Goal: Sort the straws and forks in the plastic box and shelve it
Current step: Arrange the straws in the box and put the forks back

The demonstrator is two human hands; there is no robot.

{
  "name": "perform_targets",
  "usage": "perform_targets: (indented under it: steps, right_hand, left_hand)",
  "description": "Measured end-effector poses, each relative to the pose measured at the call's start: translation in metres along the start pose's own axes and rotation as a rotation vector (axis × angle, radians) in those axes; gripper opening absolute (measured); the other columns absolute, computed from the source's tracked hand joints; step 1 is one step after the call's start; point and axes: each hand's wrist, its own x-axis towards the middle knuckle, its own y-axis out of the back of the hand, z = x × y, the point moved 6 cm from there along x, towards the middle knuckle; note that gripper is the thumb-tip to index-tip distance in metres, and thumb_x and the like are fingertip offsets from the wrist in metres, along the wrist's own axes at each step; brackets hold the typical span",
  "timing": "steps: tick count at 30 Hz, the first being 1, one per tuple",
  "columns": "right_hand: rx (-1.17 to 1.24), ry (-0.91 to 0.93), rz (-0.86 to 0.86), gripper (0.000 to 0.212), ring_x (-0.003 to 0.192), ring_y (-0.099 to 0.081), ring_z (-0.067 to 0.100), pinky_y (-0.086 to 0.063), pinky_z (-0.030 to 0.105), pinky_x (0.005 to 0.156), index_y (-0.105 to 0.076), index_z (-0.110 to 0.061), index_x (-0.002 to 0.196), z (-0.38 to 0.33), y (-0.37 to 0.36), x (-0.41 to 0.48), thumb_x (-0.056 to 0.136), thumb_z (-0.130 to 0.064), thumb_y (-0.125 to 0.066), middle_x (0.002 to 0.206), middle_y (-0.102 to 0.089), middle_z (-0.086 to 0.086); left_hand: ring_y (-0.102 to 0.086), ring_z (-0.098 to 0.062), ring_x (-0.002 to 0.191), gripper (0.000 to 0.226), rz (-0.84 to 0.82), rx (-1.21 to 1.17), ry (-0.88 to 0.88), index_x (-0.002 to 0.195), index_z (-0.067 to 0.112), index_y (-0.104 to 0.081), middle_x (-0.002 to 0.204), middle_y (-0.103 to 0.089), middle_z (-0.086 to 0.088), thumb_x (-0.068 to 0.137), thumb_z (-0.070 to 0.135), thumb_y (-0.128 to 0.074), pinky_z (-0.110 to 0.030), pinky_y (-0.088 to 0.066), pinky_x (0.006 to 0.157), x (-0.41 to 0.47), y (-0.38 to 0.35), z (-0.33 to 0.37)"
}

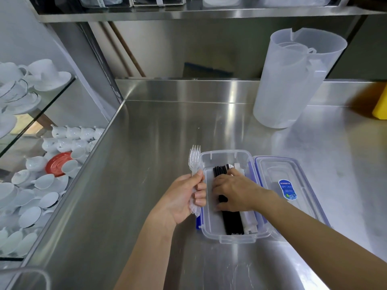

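Two hands busy. My left hand point(184, 195) closed round clear forks point(194, 162), tines up, just left of plastic box point(226, 155). My right hand point(234, 191) flat inside box, fingers spread, pressing black straws point(232, 222); grips nothing. Risk: forks slick, bundle may fan and slip; pressed straws may roll into fork side. Lid point(293, 185) lies beside box. Steel counter point(146, 164), glossy; shelf point(188, 14) overhead.

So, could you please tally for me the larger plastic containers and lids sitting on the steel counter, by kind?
Clear plastic box, open, holding black straws: 1
Clear lid with blue clips, lying right of the box: 1
Translucent pitcher stack, at least one nested inside: 1
Total: 3
The yellow thing at the right edge is cut off, so not counted.
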Motion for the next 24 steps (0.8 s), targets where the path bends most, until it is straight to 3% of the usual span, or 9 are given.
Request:
perform_targets:
  steps: [6,13,17,20,23,24]
  right_hand:
    - [-0.131,-0.148,-0.036,0.046,0.119,-0.044,0.026,-0.024,0.044,0.104,-0.052,-0.01,0.115,0.004,-0.002,0.0,0.085,-0.045,-0.051,0.125,-0.053,0.008]
    - [-0.153,-0.19,-0.054,0.046,0.121,-0.042,0.026,-0.021,0.049,0.108,-0.052,-0.007,0.114,0.01,0.002,-0.001,0.087,-0.045,-0.05,0.124,-0.053,0.01]
    - [-0.077,-0.148,0.105,0.034,0.113,-0.053,0.028,-0.033,0.047,0.097,-0.06,-0.008,0.104,0.008,0.006,0.002,0.085,-0.032,-0.046,0.114,-0.06,0.009]
    - [0.26,-0.229,0.468,0.026,0.076,-0.065,0.027,-0.049,0.039,0.072,-0.066,-0.005,0.084,0.017,0.031,0.0,0.081,-0.018,-0.043,0.081,-0.068,0.009]
    - [1.072,-0.479,0.53,0.011,0.051,-0.053,0.006,-0.045,0.019,0.053,-0.064,-0.01,0.081,0.036,0.043,-0.001,0.088,-0.009,-0.056,0.069,-0.06,0.001]
    - [1.342,-0.509,0.524,0.011,0.044,-0.048,0.006,-0.04,0.019,0.045,-0.063,-0.012,0.078,0.037,0.044,0.0,0.088,-0.01,-0.059,0.067,-0.057,0.001]
  left_hand:
    - [-0.031,-0.005,0.037,0.028,0.004,0.011,0.01,0.07,0.012,-0.045,0.05,-0.038,0.005,0.096,0.022,-0.05,-0.015,-0.025,0.036,0.001,0.002,-0.004]
    - [-0.032,-0.005,0.037,0.027,-0.007,0.028,0.02,0.07,0.013,-0.045,0.053,-0.038,0.004,0.095,0.022,-0.05,-0.015,-0.027,0.035,0.003,-0.001,-0.006]
    - [-0.032,-0.006,0.038,0.027,-0.01,0.038,0.022,0.07,0.013,-0.044,0.054,-0.038,0.004,0.095,0.021,-0.052,-0.016,-0.027,0.036,0.004,-0.002,-0.007]
    - [-0.032,-0.006,0.039,0.027,-0.02,0.062,0.03,0.07,0.013,-0.043,0.054,-0.038,0.004,0.094,0.021,-0.053,-0.016,-0.027,0.037,0.003,-0.002,-0.008]
    - [-0.033,-0.006,0.04,0.028,-0.043,0.116,0.049,0.069,0.014,-0.044,0.056,-0.039,0.004,0.094,0.021,-0.054,-0.016,-0.028,0.038,0.001,-0.004,-0.01]
    - [-0.033,-0.006,0.041,0.028,-0.055,0.133,0.056,0.069,0.014,-0.044,0.056,-0.039,0.004,0.094,0.021,-0.054,-0.016,-0.028,0.038,0.001,-0.005,-0.011]
